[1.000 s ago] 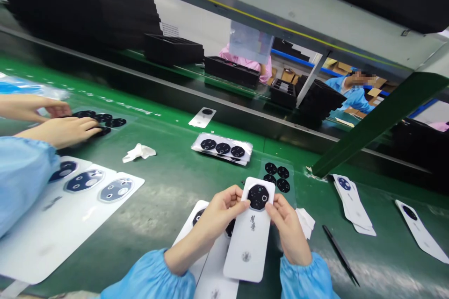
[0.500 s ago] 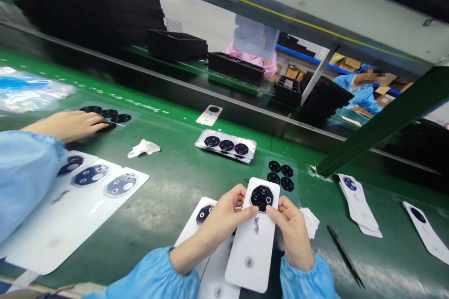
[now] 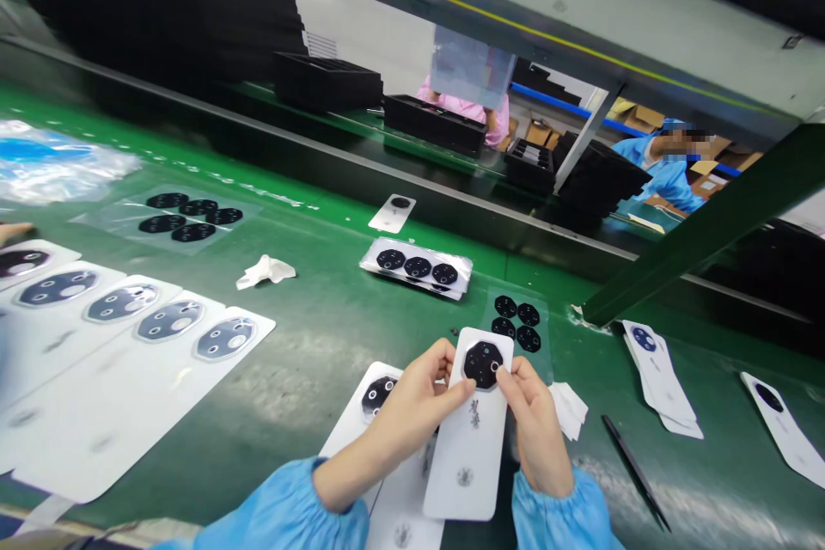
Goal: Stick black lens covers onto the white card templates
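Observation:
Both my hands hold a white phone back cover with a black octagonal camera sticker near its top. My left hand grips its left edge, the thumb lying at the sticker's lower left. My right hand pinches the right edge, its thumb by the sticker's lower right. Under my left forearm lie more white covers, partly hidden. Just behind the held cover is a clear sheet of black octagonal stickers. A crumpled white paper sits beside my right hand.
Black tweezers lie to the right, near stacked covers and a single cover. A wrapped stack stands behind. At left are a row of covers, another sticker sheet and a co-worker's hand. A green post rises at right.
The co-worker's arm at left has drawn back from the sticker sheet to the frame's left edge, baring more covers. My hands still grip the cover, which has shifted slightly.

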A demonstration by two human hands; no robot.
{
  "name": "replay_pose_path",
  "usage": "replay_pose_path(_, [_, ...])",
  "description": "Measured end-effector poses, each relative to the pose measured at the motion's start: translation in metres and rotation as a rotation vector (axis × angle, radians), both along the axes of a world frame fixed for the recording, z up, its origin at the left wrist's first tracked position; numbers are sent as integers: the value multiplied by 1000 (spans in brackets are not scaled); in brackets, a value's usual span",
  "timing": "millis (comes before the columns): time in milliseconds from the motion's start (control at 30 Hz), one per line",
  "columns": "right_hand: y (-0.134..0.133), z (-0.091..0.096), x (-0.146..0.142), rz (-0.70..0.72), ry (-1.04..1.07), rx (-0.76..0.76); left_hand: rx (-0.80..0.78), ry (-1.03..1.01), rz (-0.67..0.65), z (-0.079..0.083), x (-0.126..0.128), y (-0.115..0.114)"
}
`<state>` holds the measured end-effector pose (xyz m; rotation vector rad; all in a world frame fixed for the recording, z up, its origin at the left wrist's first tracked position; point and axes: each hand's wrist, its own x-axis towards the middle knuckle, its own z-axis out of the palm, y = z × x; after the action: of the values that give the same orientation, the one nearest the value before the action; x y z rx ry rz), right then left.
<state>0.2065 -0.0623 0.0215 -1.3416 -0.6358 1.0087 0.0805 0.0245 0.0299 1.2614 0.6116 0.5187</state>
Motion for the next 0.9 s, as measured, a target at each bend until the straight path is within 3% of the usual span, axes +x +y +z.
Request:
replay_pose_path(200, [0, -5, -4, -59, -176, -8, 66, -15, -3, -4, 1, -2])
replay_pose_path(333, [-3, -5, 0, -11, -178, -29, -26, 11, 11, 1, -1, 0])
replay_pose_path(567, [-5, -7, 4, -55, -255, 0, -233, -49, -1, 9, -3, 2])
replay_pose_path(900, [-5, 1, 1, -30, -271, 29, -384, -34, -118, 4, -2, 5])
